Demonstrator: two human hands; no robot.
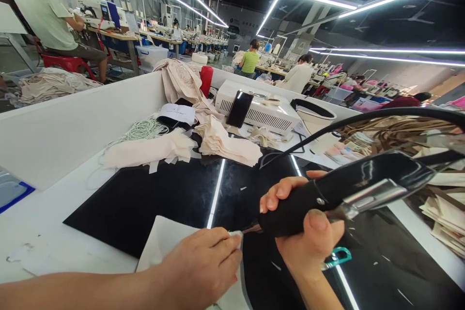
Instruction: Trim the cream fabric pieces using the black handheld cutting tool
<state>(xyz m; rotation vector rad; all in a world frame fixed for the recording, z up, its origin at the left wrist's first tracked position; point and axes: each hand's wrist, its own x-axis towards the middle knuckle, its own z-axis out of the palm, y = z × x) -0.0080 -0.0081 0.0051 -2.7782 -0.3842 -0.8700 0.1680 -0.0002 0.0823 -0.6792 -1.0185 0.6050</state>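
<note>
My left hand [209,261] is closed in a pinch on the edge of a cream fabric piece [163,240], which lies under it on the black glossy board [145,203]. My right hand [308,237] is wrapped round a black corded hand tool [348,184] with a metal lever along its side. The tool's thin copper-coloured tip [252,228] points left, close to the pinched fabric edge by my left fingertips. I cannot tell whether the tip touches the cloth. Beneath my right wrist, a teal-handled small tool [339,256] lies partly hidden on the board.
Stacked pale fabric pieces [228,143] and mint cord [147,128] lie behind the board. Farther back are a phone [240,109], a white vented machine [261,106] and a red cylinder [206,81]. A black cable [363,117] arches over the right side. Other people sit at sewing machines.
</note>
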